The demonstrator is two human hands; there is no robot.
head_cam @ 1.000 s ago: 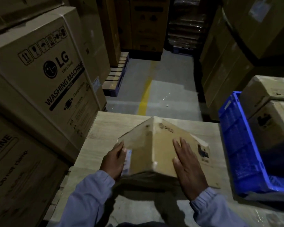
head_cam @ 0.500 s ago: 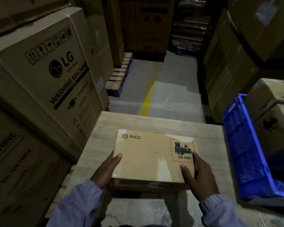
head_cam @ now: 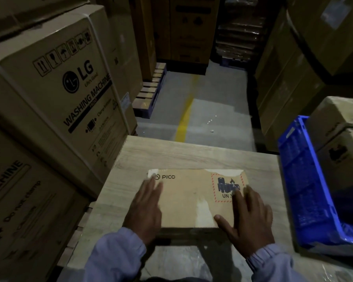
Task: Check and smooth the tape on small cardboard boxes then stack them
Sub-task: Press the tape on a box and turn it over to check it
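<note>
A small flat cardboard box [head_cam: 190, 196] marked PICO, with a red-bordered battery label at its right, lies on the wooden table [head_cam: 171, 153]. My left hand [head_cam: 146, 208] rests flat on the box's left side, fingers straight and pointing toward the PICO mark. My right hand [head_cam: 247, 214] lies flat on the right side, its fingers spread and covering part of the battery label. A pale strip of tape [head_cam: 204, 212] runs from the near edge up the top face between my hands.
A blue plastic crate [head_cam: 306, 190] stands at the table's right edge, with cardboard boxes [head_cam: 340, 143] beside and in it. Large LG washing machine cartons [head_cam: 55, 88] are stacked close on the left. Beyond the table runs a concrete aisle with a yellow line [head_cam: 184, 117].
The box went from tilted on an edge to lying flat on the table. Both hands moved from gripping its sides to resting flat on its top face.
</note>
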